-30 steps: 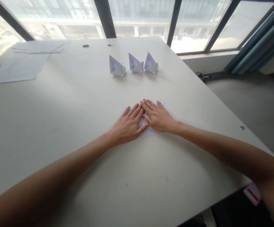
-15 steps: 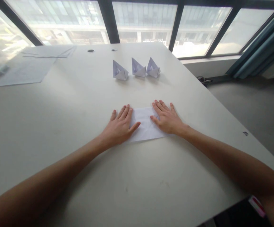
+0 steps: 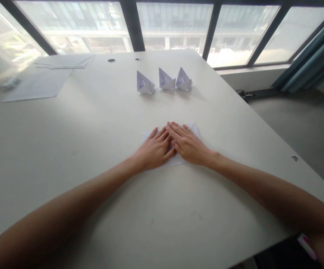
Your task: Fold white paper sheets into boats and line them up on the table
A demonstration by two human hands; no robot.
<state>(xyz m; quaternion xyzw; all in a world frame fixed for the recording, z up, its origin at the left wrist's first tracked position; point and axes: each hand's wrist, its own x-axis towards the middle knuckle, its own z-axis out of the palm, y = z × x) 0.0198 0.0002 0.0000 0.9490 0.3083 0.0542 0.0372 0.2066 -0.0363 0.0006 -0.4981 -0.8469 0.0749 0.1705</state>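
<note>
A folded white sheet of paper (image 3: 195, 130) lies flat on the white table (image 3: 94, 149) in front of me. My left hand (image 3: 153, 151) and my right hand (image 3: 188, 145) both lie flat on it, side by side, fingers stretched out and touching at the middle of the sheet. Only the paper's far corners and near edge show around the hands. Neither hand grips anything.
Three folded paper boats (image 3: 145, 83), (image 3: 167, 80), (image 3: 183, 80) stand in a row at the table's far side. Loose white sheets (image 3: 39, 84) lie at the far left. The table's right edge runs diagonally, with grey floor beyond. Windows stand behind the table.
Half a second ago my hands were apart at the sheet's two ends; they have slid inward and now meet at its middle, as they did a second ago.
</note>
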